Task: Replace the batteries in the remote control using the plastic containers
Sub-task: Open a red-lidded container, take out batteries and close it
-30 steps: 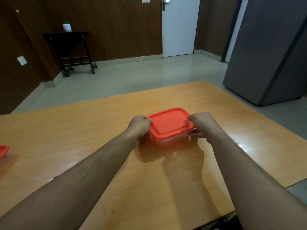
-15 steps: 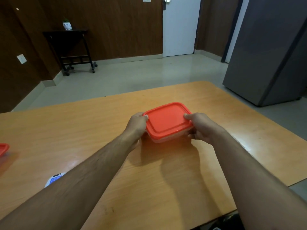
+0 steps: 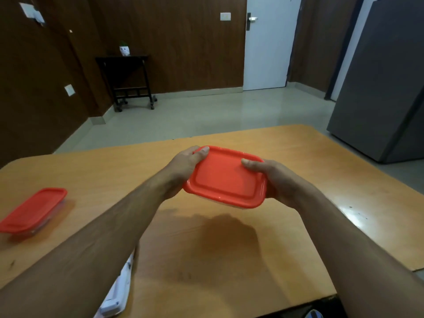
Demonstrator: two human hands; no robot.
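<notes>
Your left hand and right hand both grip the red-lidded container, lifted above the table. Second container sits near its left edge

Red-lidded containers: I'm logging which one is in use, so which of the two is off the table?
The container held between the left hand and right hand, above its shadow. The other container sits on the table at far left.

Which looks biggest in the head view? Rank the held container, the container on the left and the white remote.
1. Held container, gripped by both hands, nearer the camera.
2. Left container: probably alike in true size, so unsure.
3. White remote: mostly hidden under the left forearm, so unsure.
</notes>
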